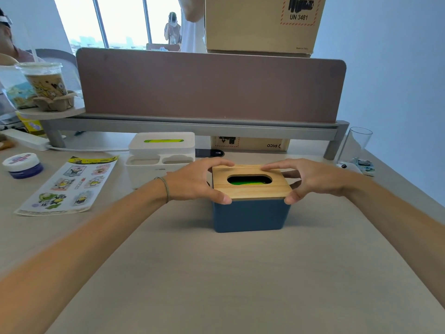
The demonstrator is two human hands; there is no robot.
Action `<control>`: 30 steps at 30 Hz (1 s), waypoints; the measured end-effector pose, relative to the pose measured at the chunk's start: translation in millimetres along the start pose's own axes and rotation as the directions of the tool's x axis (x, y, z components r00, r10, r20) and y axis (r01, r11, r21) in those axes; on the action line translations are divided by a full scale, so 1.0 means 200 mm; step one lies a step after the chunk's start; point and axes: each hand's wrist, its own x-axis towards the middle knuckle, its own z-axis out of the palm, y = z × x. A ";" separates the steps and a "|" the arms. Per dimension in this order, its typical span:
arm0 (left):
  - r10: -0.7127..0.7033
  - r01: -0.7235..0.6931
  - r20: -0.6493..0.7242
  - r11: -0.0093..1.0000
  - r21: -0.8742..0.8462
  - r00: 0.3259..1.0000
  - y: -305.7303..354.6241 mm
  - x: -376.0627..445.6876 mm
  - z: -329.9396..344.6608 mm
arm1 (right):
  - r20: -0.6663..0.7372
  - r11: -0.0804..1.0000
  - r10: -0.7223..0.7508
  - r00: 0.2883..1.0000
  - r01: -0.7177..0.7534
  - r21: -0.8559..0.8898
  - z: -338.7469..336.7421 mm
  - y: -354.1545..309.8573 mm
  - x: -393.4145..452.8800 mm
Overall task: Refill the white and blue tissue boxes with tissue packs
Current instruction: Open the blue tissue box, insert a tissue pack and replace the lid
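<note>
The blue tissue box (250, 216) stands in the middle of the desk with its wooden lid (250, 189) on top. Through the lid's oval slot a green tissue pack (248, 181) shows. My left hand (195, 182) grips the lid's left edge, thumb at the front corner. My right hand (310, 180) grips the right edge the same way. Behind and to the left stands the white tissue box (161, 150), lid on, with green showing in its slot and two small compartments at its front.
A sticker sheet (67, 186) and a small round jar (22, 165) lie at the left. A drink cup (45, 83) sits on a raised shelf. A brown divider panel (209, 85) backs the desk, with cardboard boxes (260, 22) behind it. An empty glass (356, 145) stands at the right.
</note>
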 end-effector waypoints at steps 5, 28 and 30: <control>-0.086 0.070 -0.024 0.919 -0.388 0.996 -0.04 -0.07 0.08 | -0.129 0.953 -0.065 0.990 0.100 0.286 0.15 0.09 -0.06; -0.356 -0.056 -0.241 0.458 -0.887 0.903 0.06 -0.05 0.38 | -0.540 0.634 0.248 0.804 0.287 0.719 0.55 0.01 0.03; -0.359 -0.054 -0.237 0.451 -0.891 0.903 0.07 -0.05 0.38 | -0.538 0.640 0.256 0.803 0.276 0.717 0.56 0.02 0.03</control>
